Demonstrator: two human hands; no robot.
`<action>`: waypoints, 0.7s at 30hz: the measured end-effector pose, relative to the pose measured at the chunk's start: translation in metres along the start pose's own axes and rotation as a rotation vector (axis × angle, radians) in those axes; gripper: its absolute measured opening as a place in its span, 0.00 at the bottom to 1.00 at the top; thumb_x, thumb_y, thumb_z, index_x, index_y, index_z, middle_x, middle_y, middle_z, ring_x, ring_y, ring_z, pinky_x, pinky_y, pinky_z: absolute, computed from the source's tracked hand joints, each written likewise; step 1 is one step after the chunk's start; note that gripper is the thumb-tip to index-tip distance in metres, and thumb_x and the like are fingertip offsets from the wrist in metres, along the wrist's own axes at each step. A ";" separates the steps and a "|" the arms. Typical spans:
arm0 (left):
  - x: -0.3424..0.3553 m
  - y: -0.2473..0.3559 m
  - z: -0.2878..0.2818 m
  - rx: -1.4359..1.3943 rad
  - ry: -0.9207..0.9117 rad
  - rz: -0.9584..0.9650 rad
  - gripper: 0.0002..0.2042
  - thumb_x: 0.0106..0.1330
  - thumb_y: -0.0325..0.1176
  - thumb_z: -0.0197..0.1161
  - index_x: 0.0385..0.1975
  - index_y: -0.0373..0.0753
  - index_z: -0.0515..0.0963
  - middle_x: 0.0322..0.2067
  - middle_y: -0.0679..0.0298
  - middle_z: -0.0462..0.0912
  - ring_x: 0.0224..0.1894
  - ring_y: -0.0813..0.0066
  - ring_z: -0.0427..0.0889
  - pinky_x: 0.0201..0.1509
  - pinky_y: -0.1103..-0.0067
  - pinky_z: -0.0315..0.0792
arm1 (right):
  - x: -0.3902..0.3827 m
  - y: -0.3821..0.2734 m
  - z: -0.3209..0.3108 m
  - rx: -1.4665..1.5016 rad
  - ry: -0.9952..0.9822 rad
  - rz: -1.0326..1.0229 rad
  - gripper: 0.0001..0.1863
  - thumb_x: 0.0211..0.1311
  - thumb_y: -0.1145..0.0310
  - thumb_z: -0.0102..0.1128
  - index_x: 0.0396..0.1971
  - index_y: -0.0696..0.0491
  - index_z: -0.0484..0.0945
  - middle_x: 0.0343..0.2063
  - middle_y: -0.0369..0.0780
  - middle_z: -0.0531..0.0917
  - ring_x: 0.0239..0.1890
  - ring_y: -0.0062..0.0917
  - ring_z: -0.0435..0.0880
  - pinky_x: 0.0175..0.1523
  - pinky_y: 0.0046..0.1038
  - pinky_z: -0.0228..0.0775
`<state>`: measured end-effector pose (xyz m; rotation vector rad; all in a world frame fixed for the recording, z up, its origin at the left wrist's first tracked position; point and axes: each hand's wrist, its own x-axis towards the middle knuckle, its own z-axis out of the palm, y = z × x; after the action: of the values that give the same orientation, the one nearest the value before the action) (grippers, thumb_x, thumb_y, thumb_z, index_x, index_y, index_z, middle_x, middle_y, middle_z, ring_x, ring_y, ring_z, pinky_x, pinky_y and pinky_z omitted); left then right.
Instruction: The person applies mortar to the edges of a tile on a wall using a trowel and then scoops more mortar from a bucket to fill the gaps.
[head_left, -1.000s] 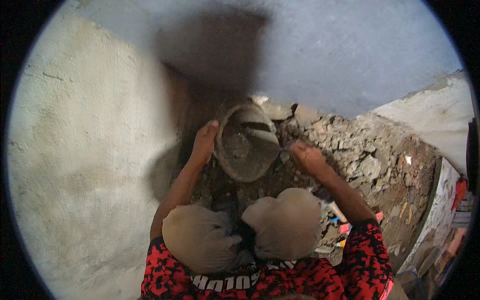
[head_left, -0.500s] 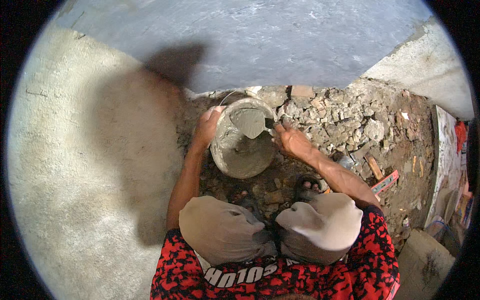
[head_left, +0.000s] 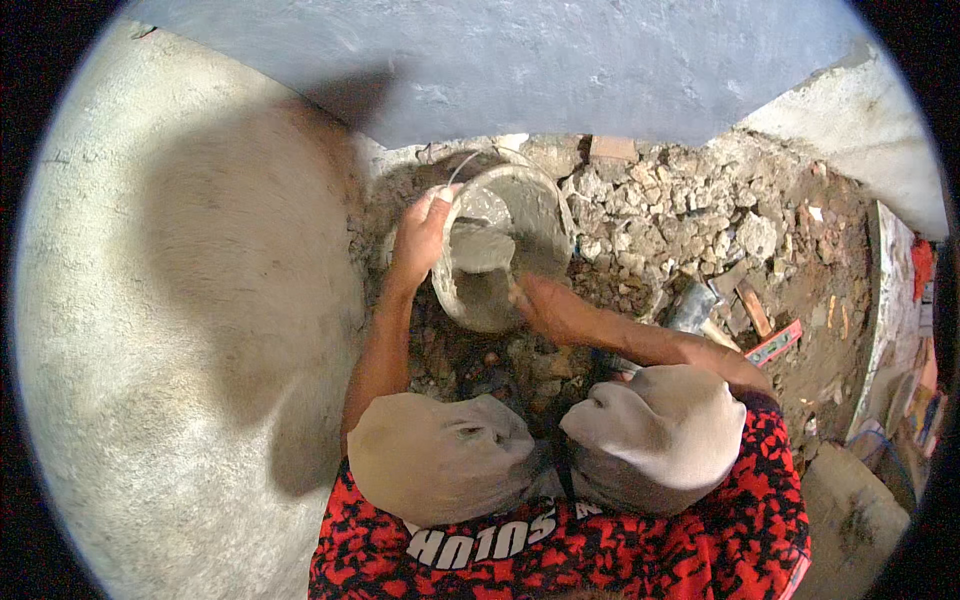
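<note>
A mortar-smeared bucket [head_left: 542, 222] leans tilted above the rubble in front of me, its wire handle up at the far side. My left hand [head_left: 424, 238] is closed on the bucket's left rim, thumb on top. Reaching in over the near rim, my right hand [head_left: 537, 303] is closed round the handle of a trowel; the fingers and handle are mostly hidden. The trowel blade [head_left: 480, 249], coated in grey mortar, is inside the bucket. Wet mortar [head_left: 484, 206] lies beyond the blade.
A smooth grey wall [head_left: 560, 70] rises ahead, with a rough pale surface [head_left: 180, 400] on my left. Broken stones [head_left: 690, 200] cover the ground to the right, near a hammer-like tool with a wooden handle [head_left: 753, 308] and a red spirit level [head_left: 775, 343]. My knees are close below the bucket.
My right hand has moved left and nearer to me, over the bucket's near rim. The trowel blade has shifted left inside the bucket, and the bucket sits slightly farther right and is tilted differently.
</note>
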<state>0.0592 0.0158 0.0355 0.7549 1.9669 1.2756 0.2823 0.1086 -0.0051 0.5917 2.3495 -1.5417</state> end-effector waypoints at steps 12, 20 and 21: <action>0.016 0.005 0.009 -0.100 -0.029 -0.014 0.21 0.73 0.42 0.44 0.51 0.31 0.74 0.44 0.61 0.81 0.46 0.73 0.76 0.53 0.78 0.67 | -0.035 0.024 -0.061 -0.640 -0.071 -0.163 0.17 0.67 0.67 0.43 0.50 0.62 0.66 0.35 0.56 0.79 0.31 0.49 0.83 0.30 0.45 0.77; 0.024 0.015 0.037 -0.027 -0.048 0.019 0.20 0.73 0.43 0.45 0.48 0.31 0.76 0.37 0.61 0.82 0.41 0.74 0.76 0.49 0.76 0.68 | -0.036 0.065 -0.039 -0.447 -0.048 -0.277 0.25 0.66 0.62 0.47 0.58 0.62 0.62 0.43 0.54 0.77 0.38 0.51 0.79 0.43 0.44 0.73; 0.024 0.013 0.036 -0.028 -0.046 0.017 0.20 0.73 0.43 0.45 0.47 0.31 0.76 0.37 0.61 0.82 0.40 0.74 0.76 0.48 0.76 0.68 | -0.042 0.049 -0.051 -0.444 -0.051 -0.279 0.25 0.66 0.62 0.47 0.58 0.62 0.62 0.43 0.54 0.77 0.38 0.51 0.79 0.43 0.44 0.73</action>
<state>0.0745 0.0583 0.0311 0.7816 1.9054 1.2818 0.3426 0.1650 -0.0060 0.1247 2.6980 -1.0493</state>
